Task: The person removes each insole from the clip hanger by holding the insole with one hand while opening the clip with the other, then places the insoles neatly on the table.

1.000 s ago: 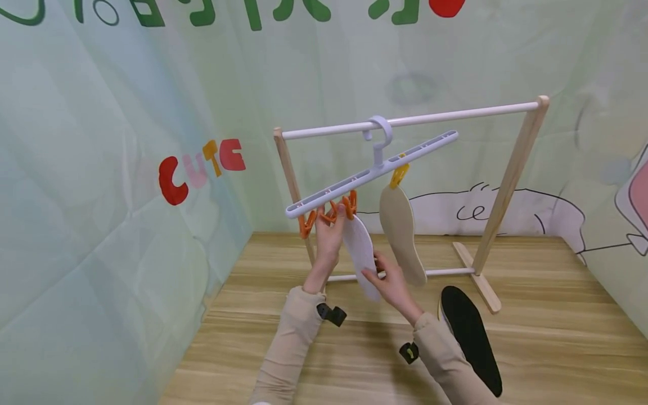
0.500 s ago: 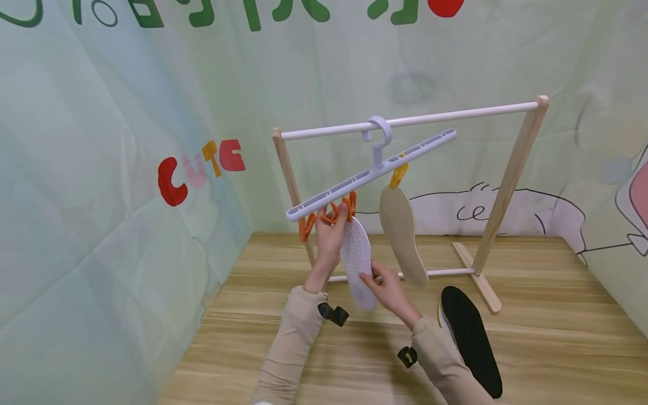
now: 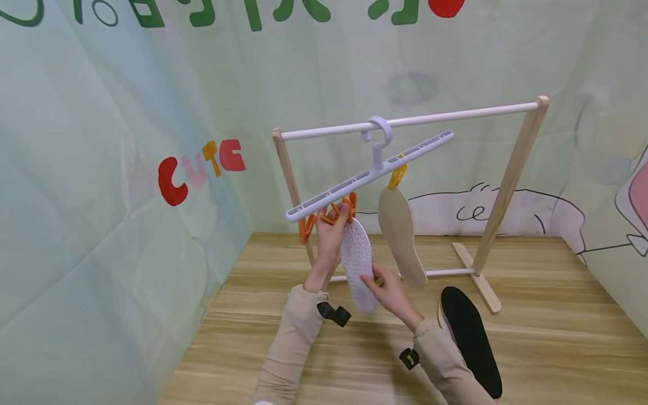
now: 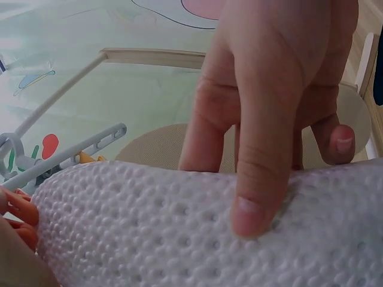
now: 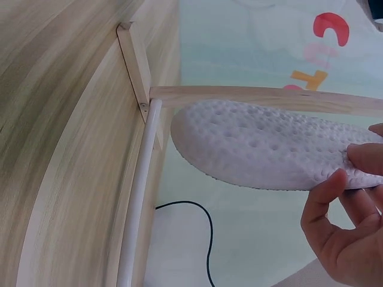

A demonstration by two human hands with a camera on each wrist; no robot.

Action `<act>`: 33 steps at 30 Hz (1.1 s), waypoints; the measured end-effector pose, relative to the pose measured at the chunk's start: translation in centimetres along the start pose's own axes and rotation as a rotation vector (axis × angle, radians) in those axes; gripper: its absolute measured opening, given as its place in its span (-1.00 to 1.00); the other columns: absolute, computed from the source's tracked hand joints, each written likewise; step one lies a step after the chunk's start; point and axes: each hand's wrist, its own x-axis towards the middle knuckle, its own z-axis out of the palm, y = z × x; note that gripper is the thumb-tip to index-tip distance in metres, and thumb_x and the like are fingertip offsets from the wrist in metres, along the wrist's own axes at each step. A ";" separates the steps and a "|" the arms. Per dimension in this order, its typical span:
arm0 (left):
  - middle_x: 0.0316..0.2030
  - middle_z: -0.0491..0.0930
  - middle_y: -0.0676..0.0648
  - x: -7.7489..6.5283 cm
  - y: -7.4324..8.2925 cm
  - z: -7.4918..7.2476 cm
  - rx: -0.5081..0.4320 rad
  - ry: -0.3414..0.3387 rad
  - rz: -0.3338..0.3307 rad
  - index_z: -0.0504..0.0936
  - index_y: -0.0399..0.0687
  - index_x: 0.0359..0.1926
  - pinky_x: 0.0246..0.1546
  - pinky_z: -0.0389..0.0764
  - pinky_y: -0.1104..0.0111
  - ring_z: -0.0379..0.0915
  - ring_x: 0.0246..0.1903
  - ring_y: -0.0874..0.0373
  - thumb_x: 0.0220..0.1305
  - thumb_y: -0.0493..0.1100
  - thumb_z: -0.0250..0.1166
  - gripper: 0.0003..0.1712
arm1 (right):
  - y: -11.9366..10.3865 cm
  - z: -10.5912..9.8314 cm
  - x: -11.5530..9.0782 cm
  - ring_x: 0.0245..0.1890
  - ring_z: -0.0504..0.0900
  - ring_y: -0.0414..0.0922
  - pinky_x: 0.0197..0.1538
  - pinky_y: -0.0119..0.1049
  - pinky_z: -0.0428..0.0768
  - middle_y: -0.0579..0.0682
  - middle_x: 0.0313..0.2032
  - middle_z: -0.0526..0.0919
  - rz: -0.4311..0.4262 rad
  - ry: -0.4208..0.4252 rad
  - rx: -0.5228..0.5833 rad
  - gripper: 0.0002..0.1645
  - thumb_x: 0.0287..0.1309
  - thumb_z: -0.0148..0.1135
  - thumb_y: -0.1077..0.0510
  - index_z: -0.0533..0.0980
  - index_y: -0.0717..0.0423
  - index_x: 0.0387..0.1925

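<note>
A white insole (image 3: 358,264) with a dimpled surface hangs, toe end up, below the left part of a pale lilac hanger (image 3: 354,183). My left hand (image 3: 330,236) is at its top edge and pinches an orange clip (image 3: 350,207); whether the clip's jaws bite the insole is hidden. My right hand (image 3: 387,287) pinches the insole's lower right edge, thumb (image 4: 251,209) on the dimpled face and fingers behind. In the right wrist view the insole's rounded heel end (image 5: 203,134) points away from the right hand. A beige insole (image 3: 400,230) hangs from a yellow clip (image 3: 398,176).
The hanger tilts down to the left on the white rod (image 3: 455,114) of a wooden rack (image 3: 508,185). Another orange clip (image 3: 306,228) hangs near its left end. A black insole (image 3: 471,337) lies on the wooden table (image 3: 557,337), beside the right forearm. Printed cloth walls stand behind and left.
The white insole has turned so its dimpled face shows to the head view, and its lower end sits slightly lower. The right hand moved slightly with it; the left hand stays by the clips.
</note>
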 end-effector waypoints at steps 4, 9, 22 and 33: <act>-0.52 0.59 0.21 0.0 0.2 0.0 -0.036 -0.003 -0.015 0.45 0.10 -0.20 -0.40 0.49 0.58 0.50 -0.48 0.41 -0.04 -0.09 0.25 -0.70 | 0.2 0.0 -0.1 -0.41 0.56 -0.13 -0.49 -0.48 0.48 0.11 -0.41 0.64 -0.017 0.008 -0.006 -0.78 0.11 0.14 0.20 0.50 0.22 -0.20; -0.55 0.57 0.20 -0.2 0.4 0.2 -0.062 0.021 -0.004 0.46 0.12 -0.22 -0.44 0.46 0.58 0.47 -0.52 0.39 -0.02 -0.15 0.26 -0.72 | 0.2 0.1 -0.2 -0.42 0.59 -0.13 -0.50 -0.49 0.49 0.13 -0.42 0.66 -0.023 0.019 -0.002 -0.77 0.09 0.15 0.22 0.51 0.24 -0.18; -0.54 0.56 0.28 0.6 -0.8 -0.1 -0.040 -0.015 0.016 0.58 0.24 -0.51 -0.49 0.36 0.60 0.35 -0.55 0.42 -0.03 -0.06 0.27 -0.97 | 0.1 -0.1 -0.3 -0.35 0.62 -0.09 -0.48 -0.48 0.51 0.17 -0.32 0.67 -0.013 0.022 0.033 -0.69 0.09 0.16 0.23 0.50 0.24 -0.10; -0.60 0.52 0.27 0.6 0.3 0.6 -0.067 0.010 -0.103 0.58 0.19 -0.66 -0.47 0.28 0.54 0.28 -0.59 0.37 0.17 -0.34 0.12 -0.62 | 0.7 -0.1 -0.8 -0.31 0.62 -0.08 -0.47 -0.48 0.50 0.14 -0.30 0.67 0.045 0.003 0.039 -0.70 0.10 0.16 0.19 0.51 0.20 -0.11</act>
